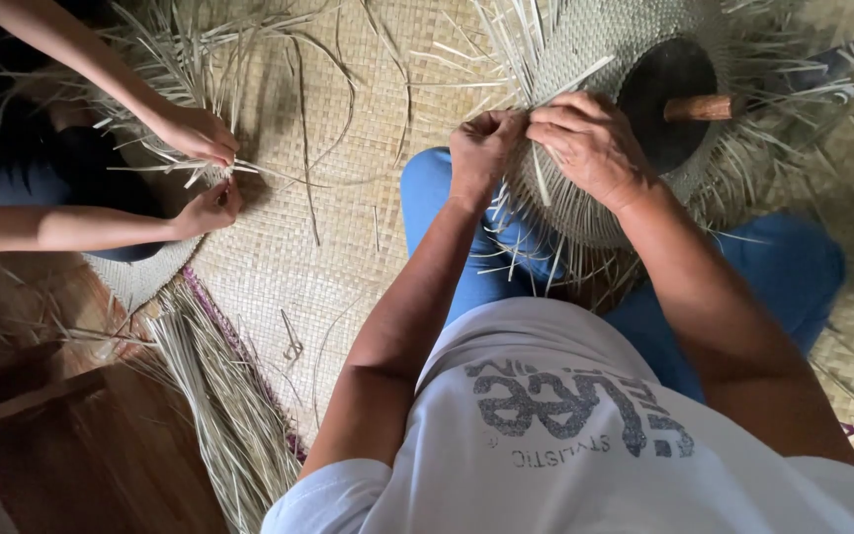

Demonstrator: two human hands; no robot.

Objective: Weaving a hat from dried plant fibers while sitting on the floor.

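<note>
The person sits on a woven straw mat (348,129) with both forearms reaching forward over blue-trousered knees. The left hand (484,148) is curled into a loose fist, knuckles up, its fingers pinched shut on a few pale straw strands (521,54) at the edge of a half-woven straw hat (585,213). The right hand (593,143) lies just beside it, almost touching, palm down over the hat's woven side, its fingers bent and closed on the same cluster of loose strands. The hat rests on the person's lap and right knee, dome up, with unwoven strands fanning out all round its rim. On top of the dome sits a dark rounded block (666,99) with a short brown wooden handle (699,107) sticking out to the right.

At the left, another person's two hands (205,168) meet over a second piece of straw weaving (150,59), fingertips pinching thin strands; both of that person's bare forearms come in from the left edge. A bundle of loose straw (219,396) lies along the mat's near edge, next to a dark wooden floor (71,445).
</note>
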